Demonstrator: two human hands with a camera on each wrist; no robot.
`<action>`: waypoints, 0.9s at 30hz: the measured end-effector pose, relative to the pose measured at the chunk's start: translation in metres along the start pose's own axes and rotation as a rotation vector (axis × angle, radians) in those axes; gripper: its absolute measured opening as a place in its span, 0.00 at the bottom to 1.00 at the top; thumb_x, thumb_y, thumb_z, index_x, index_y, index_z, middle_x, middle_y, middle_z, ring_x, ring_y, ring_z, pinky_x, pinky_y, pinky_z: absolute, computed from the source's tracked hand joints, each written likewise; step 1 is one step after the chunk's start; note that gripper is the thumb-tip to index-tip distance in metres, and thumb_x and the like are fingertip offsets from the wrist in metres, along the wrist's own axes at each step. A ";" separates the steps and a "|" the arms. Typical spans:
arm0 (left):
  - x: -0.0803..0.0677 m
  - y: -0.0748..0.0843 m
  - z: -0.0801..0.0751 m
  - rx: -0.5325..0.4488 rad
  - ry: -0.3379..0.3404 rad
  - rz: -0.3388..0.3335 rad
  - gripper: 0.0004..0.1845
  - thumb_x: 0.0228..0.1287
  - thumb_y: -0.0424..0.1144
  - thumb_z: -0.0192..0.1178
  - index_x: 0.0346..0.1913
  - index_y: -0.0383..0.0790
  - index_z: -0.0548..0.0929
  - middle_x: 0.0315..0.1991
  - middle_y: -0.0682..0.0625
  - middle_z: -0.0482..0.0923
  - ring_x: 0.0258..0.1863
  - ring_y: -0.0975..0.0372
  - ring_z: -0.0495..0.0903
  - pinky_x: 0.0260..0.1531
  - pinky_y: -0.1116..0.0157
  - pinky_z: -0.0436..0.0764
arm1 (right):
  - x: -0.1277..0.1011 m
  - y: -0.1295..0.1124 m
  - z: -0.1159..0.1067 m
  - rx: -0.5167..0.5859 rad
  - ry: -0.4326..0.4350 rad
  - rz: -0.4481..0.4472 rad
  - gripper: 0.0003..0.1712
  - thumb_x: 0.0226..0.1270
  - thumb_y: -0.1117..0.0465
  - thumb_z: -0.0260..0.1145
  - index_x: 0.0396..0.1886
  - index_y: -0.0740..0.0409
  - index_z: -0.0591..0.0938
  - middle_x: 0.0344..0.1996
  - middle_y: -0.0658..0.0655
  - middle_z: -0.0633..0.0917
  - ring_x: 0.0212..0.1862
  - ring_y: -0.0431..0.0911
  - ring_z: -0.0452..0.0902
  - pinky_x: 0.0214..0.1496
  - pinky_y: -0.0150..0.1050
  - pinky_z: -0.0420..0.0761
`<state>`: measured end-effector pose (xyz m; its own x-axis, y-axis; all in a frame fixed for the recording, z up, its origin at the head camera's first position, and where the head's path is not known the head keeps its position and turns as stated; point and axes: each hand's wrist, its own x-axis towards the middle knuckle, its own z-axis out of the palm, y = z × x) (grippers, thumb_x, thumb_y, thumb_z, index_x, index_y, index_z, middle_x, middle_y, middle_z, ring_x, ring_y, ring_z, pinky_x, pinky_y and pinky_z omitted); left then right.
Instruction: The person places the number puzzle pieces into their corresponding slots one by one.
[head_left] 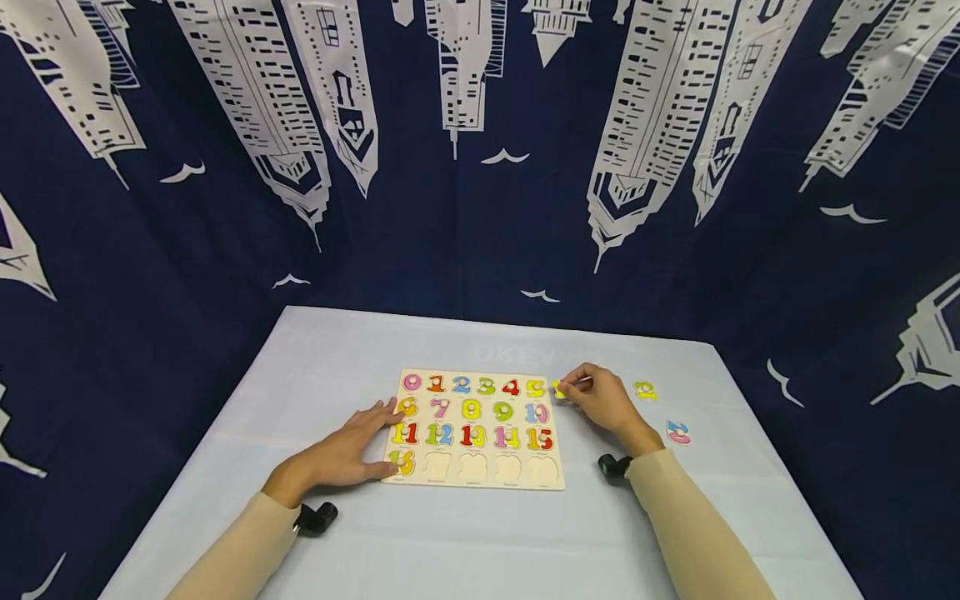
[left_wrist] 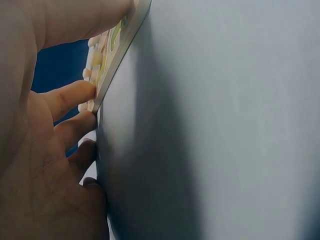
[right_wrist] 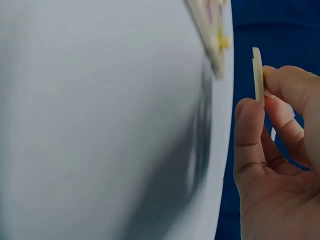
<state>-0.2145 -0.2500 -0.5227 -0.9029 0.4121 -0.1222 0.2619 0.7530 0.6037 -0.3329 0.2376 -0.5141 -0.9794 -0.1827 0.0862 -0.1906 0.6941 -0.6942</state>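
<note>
A wooden number puzzle board (head_left: pixel 475 481) lies in the middle of the table; coloured numbers fill its upper rows and several slots in the bottom row are empty. My left hand (head_left: pixel 352 446) rests flat on the board's left edge (left_wrist: pixel 107 70), fingers straight. My right hand (head_left: pixel 603 400) is just right of the board's top corner and pinches a thin yellow puzzle piece (head_left: pixel 559 388), seen edge-on between thumb and fingers (right_wrist: pixel 257 75) in the right wrist view. Two loose pieces lie to the right: a yellow one (head_left: pixel 645 390) and a pink and blue one (head_left: pixel 678 432).
The table (head_left: pixel 480 542) wears a pale grey cloth. A dark blue curtain with white skyscraper prints (head_left: pixel 480 167) hangs round it on three sides. A black wrist camera mount (head_left: pixel 315 518) sits by each sleeve.
</note>
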 end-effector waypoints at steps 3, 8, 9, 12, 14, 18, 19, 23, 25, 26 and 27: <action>0.003 0.003 -0.001 0.000 0.001 0.008 0.49 0.73 0.55 0.78 0.91 0.46 0.71 0.99 0.45 0.50 0.98 0.39 0.49 0.97 0.33 0.50 | -0.005 -0.010 -0.002 0.040 0.006 -0.011 0.09 0.84 0.57 0.78 0.53 0.57 0.90 0.51 0.61 0.96 0.47 0.46 0.92 0.43 0.31 0.89; 0.005 0.005 -0.002 0.003 -0.004 0.000 0.49 0.73 0.54 0.78 0.91 0.46 0.70 0.99 0.46 0.50 0.98 0.39 0.49 0.97 0.33 0.49 | -0.017 -0.030 0.004 0.104 -0.027 -0.042 0.10 0.83 0.58 0.79 0.57 0.54 0.94 0.57 0.61 0.95 0.46 0.47 0.93 0.45 0.33 0.89; 0.005 0.005 -0.002 0.003 -0.005 -0.001 0.49 0.73 0.54 0.78 0.91 0.46 0.70 0.99 0.46 0.50 0.98 0.39 0.49 0.97 0.33 0.49 | -0.020 -0.034 0.007 0.127 -0.043 -0.045 0.11 0.83 0.58 0.79 0.58 0.55 0.94 0.56 0.61 0.96 0.46 0.48 0.94 0.45 0.33 0.90; 0.003 0.005 -0.001 0.004 -0.010 0.003 0.49 0.73 0.55 0.78 0.91 0.45 0.70 0.99 0.45 0.50 0.98 0.38 0.48 0.97 0.33 0.49 | -0.029 -0.048 0.016 0.211 -0.087 -0.050 0.12 0.83 0.60 0.79 0.59 0.56 0.93 0.53 0.63 0.96 0.46 0.49 0.96 0.46 0.34 0.91; 0.002 0.004 -0.001 0.006 -0.010 0.010 0.49 0.73 0.55 0.78 0.91 0.45 0.70 0.99 0.44 0.50 0.98 0.38 0.48 0.97 0.32 0.49 | -0.035 -0.059 0.023 0.269 -0.122 -0.061 0.12 0.82 0.61 0.79 0.60 0.58 0.92 0.54 0.64 0.95 0.47 0.51 0.98 0.45 0.33 0.91; 0.000 0.003 -0.001 0.014 -0.007 0.018 0.50 0.73 0.55 0.78 0.91 0.43 0.70 0.99 0.43 0.50 0.98 0.37 0.49 0.97 0.32 0.49 | -0.045 -0.079 0.040 0.338 -0.199 -0.106 0.10 0.82 0.65 0.78 0.57 0.59 0.92 0.59 0.64 0.89 0.49 0.52 1.00 0.42 0.31 0.90; 0.000 0.002 -0.001 0.014 -0.006 0.018 0.50 0.73 0.55 0.78 0.91 0.43 0.70 0.99 0.43 0.50 0.98 0.37 0.49 0.97 0.32 0.49 | -0.047 -0.084 0.045 0.345 -0.217 -0.121 0.09 0.82 0.66 0.78 0.56 0.59 0.92 0.59 0.63 0.89 0.48 0.52 1.00 0.41 0.31 0.89; 0.000 0.002 -0.001 0.011 -0.004 0.019 0.50 0.73 0.55 0.78 0.91 0.44 0.70 0.99 0.43 0.50 0.98 0.36 0.49 0.97 0.32 0.49 | -0.055 -0.100 0.064 0.348 -0.284 -0.169 0.06 0.81 0.67 0.78 0.52 0.59 0.92 0.58 0.61 0.89 0.44 0.50 0.99 0.45 0.32 0.94; 0.000 0.002 -0.001 0.010 -0.004 0.020 0.50 0.73 0.55 0.78 0.90 0.44 0.70 0.99 0.43 0.50 0.98 0.36 0.49 0.96 0.32 0.49 | -0.059 -0.108 0.074 0.307 -0.296 -0.206 0.05 0.80 0.65 0.79 0.50 0.57 0.92 0.54 0.58 0.90 0.41 0.48 0.98 0.45 0.32 0.93; 0.000 0.002 0.000 0.011 -0.005 0.020 0.49 0.73 0.55 0.78 0.90 0.43 0.70 0.99 0.43 0.50 0.98 0.37 0.49 0.97 0.32 0.49 | -0.060 -0.111 0.079 0.279 -0.299 -0.225 0.04 0.80 0.64 0.80 0.49 0.56 0.92 0.52 0.57 0.90 0.40 0.45 0.97 0.45 0.31 0.92; -0.001 0.003 -0.001 0.010 -0.005 0.019 0.49 0.73 0.55 0.78 0.90 0.43 0.70 0.99 0.43 0.50 0.98 0.37 0.49 0.96 0.32 0.49 | -0.062 -0.115 0.084 0.240 -0.296 -0.251 0.04 0.80 0.63 0.81 0.48 0.55 0.92 0.50 0.55 0.90 0.39 0.42 0.95 0.45 0.29 0.90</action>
<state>-0.2134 -0.2485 -0.5206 -0.8962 0.4287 -0.1146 0.2823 0.7500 0.5982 -0.2448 0.1108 -0.4992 -0.8369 -0.5400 0.0896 -0.3649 0.4285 -0.8266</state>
